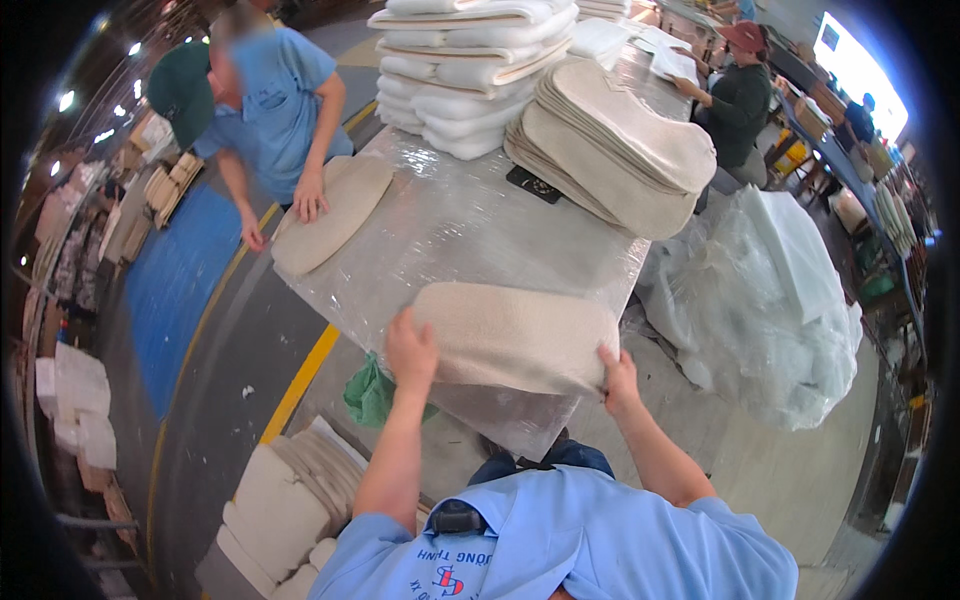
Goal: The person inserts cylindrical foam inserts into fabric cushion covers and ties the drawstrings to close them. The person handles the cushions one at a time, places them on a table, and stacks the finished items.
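Note:
A beige padded fabric piece (515, 340) with rounded corners lies across the near end of the plastic-covered table (450, 225), its front edge hanging a little over. My left hand (412, 350) grips its left end, the fingertips partly behind the fabric. At the opposite end my right hand (618, 377) pinches the lower right corner, thumb in front. Farther along on the right side rests a stack of similar beige pieces (620, 140). Another beige piece (335, 215) lies at the table's left edge under a co-worker's hand (311, 195).
Tall stacks of folded white padding (470, 75) stand at the table's far end. A big clear plastic bag (760, 300) is on the right, a green bag (370, 392) by the near left edge. More beige pieces (290, 490) are piled low at left. Another person (738, 100) works far right.

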Tool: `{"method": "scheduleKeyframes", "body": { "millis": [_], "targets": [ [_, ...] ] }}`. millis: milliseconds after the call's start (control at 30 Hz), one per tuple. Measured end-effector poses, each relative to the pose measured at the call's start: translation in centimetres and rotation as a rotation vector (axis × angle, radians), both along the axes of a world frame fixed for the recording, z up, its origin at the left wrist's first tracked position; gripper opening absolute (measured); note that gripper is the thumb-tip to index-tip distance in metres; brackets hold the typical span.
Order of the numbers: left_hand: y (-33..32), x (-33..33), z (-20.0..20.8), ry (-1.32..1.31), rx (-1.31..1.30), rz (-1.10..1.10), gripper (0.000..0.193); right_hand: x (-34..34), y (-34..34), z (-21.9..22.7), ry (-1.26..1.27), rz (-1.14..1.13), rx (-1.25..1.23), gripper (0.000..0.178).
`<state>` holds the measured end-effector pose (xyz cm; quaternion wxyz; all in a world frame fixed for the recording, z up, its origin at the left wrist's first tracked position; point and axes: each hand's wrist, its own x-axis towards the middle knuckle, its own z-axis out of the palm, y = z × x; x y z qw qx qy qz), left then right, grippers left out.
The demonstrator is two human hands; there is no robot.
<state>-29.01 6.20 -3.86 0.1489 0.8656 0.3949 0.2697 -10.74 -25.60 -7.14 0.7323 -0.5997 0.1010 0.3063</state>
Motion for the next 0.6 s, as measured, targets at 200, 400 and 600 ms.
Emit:
{"method": "scheduleKeyframes", "body": {
  "millis": [200, 400, 600],
  "targets": [
    [-14.1, 5.1, -3.8, 0.318, -0.048, -0.385, 0.058, -3.4, -3.1, -1.0, 0.319, 0.556, -0.103, 0.056],
    [-20.9, -1.9, -4.6, 0.207, -0.133, -0.317, 0.055, 0.6, -6.7, 1.6, 0.007, 1.377, -0.571, 0.040],
    [-23.4, -5.1, -5.3, -0.060, -0.358, -0.117, 0.060, 3.2, 0.9, 2.8, -1.342, 0.914, -0.469, 0.058]
  ]
}}
